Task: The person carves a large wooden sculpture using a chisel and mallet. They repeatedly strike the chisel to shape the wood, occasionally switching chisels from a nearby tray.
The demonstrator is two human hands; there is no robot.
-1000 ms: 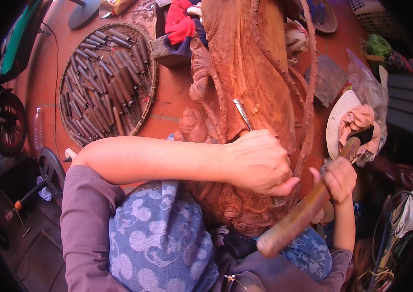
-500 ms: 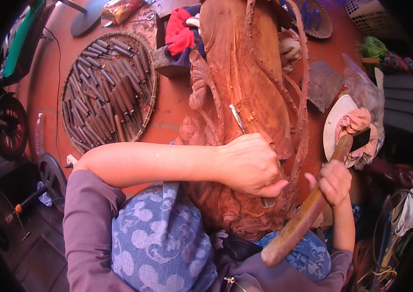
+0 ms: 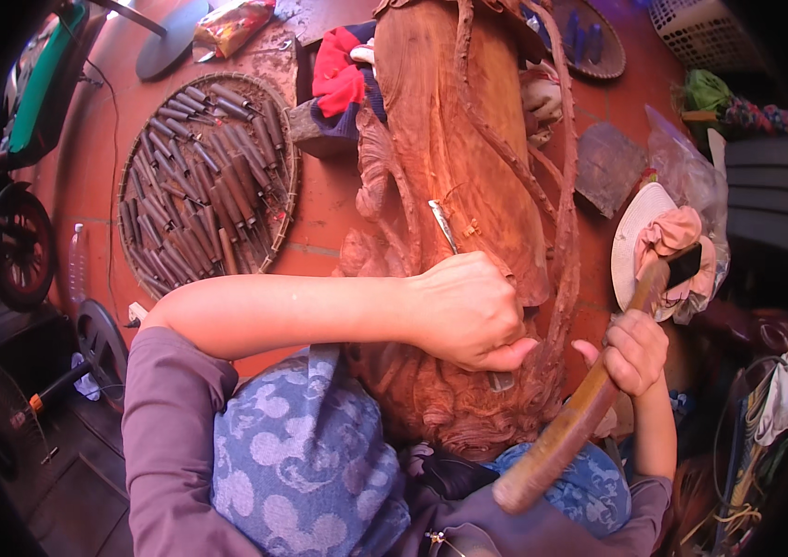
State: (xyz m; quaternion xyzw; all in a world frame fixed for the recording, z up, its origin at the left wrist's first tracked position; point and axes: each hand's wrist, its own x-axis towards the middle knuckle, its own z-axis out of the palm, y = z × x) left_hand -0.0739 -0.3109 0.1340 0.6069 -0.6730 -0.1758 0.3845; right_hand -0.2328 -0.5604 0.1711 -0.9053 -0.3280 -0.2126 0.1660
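Observation:
My left hand (image 3: pixel 468 306) is closed in a fist around a carving chisel (image 3: pixel 443 226), its arm reaching across from the left. The chisel's metal blade slants forward and touches or nearly touches the reddish-brown carved wood (image 3: pixel 449 121); the butt of its handle peeks out below my fist. Small shavings lie beside the blade tip. My right hand (image 3: pixel 633 353) grips a long wooden club-like mallet (image 3: pixel 561 432) around its upper part. The mallet's thick end points down toward my lap, apart from the chisel. My right thumb sticks out to the left.
A round woven tray (image 3: pixel 287 209) full of chisels lies on the tiled floor at left. Twisting carved stems (image 3: pixel 568 186) rise along the wood's right side. A hat (image 3: pixel 635 237) and a plastic bag (image 3: pixel 691 172) lie at right. A motorbike wheel (image 3: pixel 22 243) stands far left.
The whole view has shifted slightly, with the floor things a little lower in the picture. Both hands keep their grips, and the chisel and mallet hold nearly the same poses.

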